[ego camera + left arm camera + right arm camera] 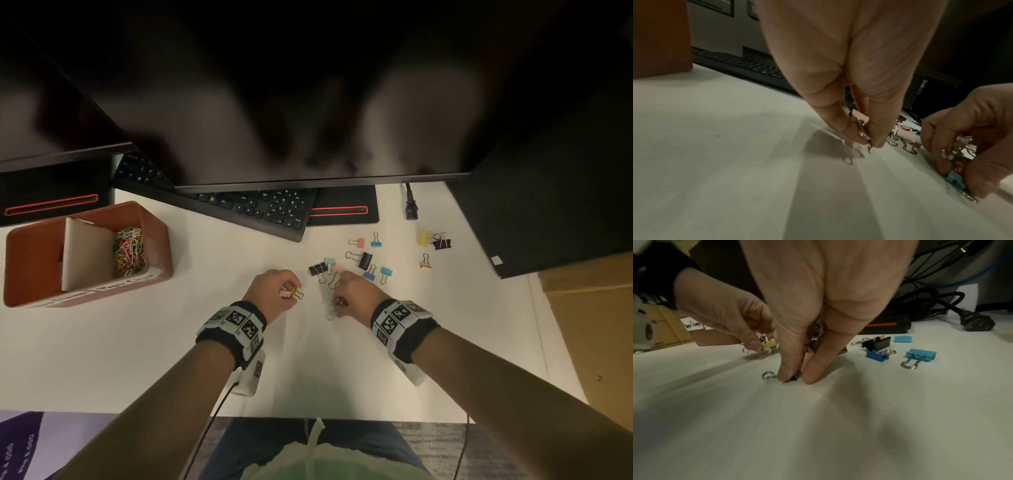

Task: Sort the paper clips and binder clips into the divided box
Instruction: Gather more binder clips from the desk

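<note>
A brown divided box point(156, 224) stands at the left; its right compartment holds coloured paper clips point(128, 251). Several binder clips point(365, 260) lie scattered right of centre, among them a teal one point(920, 355) and a blue one point(876, 356). My left hand point(293, 290) pinches a yellow binder clip point(768, 344) and a tan one by their wire handles point(864, 136), just above the table. My right hand point(337, 304) is beside it, thumb and forefinger pinching a small dark binder clip point(793, 378) against the table, with more clips tucked in the palm.
A black keyboard point(239, 205) and monitor point(308, 102) stand behind the clips. A power plug point(411, 209) lies at the back right. A black case point(548, 205) and a cardboard box point(589, 325) flank the table's right edge.
</note>
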Motion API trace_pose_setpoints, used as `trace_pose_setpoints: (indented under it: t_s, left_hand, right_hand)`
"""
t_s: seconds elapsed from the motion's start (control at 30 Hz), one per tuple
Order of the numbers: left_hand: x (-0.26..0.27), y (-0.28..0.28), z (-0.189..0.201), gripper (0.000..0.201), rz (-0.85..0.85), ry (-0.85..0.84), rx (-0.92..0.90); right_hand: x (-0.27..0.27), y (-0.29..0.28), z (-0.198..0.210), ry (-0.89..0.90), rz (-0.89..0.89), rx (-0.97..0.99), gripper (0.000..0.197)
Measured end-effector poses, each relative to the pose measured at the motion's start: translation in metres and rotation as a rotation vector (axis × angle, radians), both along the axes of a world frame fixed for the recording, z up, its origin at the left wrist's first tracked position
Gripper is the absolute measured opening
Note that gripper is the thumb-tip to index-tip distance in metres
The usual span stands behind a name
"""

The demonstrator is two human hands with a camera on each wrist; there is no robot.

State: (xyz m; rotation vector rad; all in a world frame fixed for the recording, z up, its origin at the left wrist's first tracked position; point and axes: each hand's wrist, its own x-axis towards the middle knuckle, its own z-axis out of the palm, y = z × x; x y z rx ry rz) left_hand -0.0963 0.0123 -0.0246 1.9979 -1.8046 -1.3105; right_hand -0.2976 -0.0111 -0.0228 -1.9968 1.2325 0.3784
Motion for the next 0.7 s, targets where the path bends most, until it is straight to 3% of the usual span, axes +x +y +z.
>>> trace_pose_setpoints:
  t_s: [0.2,0.4,0.5,0.7]
  left_hand:
    - [0.010,0.003,0.005,0.021,0.061,0.064,-0.003]
    - [0.053,0.012,0.029,0.022,0.159,0.148,-0.050]
    - [0.097,0.018,0.051,0.025,0.241,0.148,-0.115]
    - [0.223,0.031,0.093,0.022,0.447,-0.022,-0.195]
  right_hand:
    - [0.009,0.003,0.005,-0.005,-0.002,0.042,0.022]
    - [0.045,-0.004,0.015,-0.017,0.050,0.052,0.023]
    - [0.087,-0.016,0.032,-0.056,0.101,-0.001,0.022]
    - [0.216,-0.045,0.080,-0.236,0.180,-0.176,0.020]
